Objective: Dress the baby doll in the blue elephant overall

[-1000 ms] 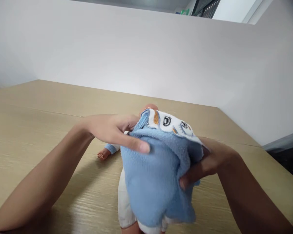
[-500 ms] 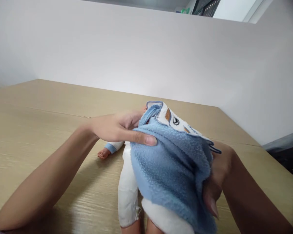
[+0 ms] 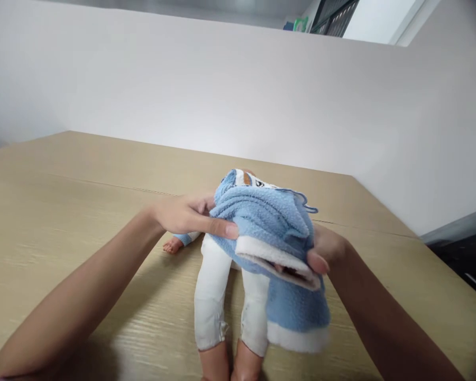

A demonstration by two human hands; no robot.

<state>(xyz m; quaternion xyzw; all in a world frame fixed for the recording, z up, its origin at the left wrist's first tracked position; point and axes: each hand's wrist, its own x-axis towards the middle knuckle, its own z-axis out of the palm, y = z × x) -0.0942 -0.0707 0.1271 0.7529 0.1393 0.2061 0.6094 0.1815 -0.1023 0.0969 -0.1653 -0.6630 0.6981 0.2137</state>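
Observation:
A baby doll in white trousers lies on its back on the wooden table, legs toward me. A light blue fleece garment with a white hem and an embroidered face is bunched over its chest and head. My left hand pinches the garment's left edge between thumb and fingers. My right hand grips the garment's right side, thumb on the rolled white hem. One small doll hand with a blue cuff shows beside my left wrist. The doll's head is almost hidden under the fabric.
A white wall rises just behind the table's far edge. The table's right edge drops to a dark floor area at the right. Light wood surface stretches to the left of the doll.
The blue garment has been pulled upward from the doll's legs toward its chest and head. The white trouser legs are now uncovered, and the embroidered face has tipped away.

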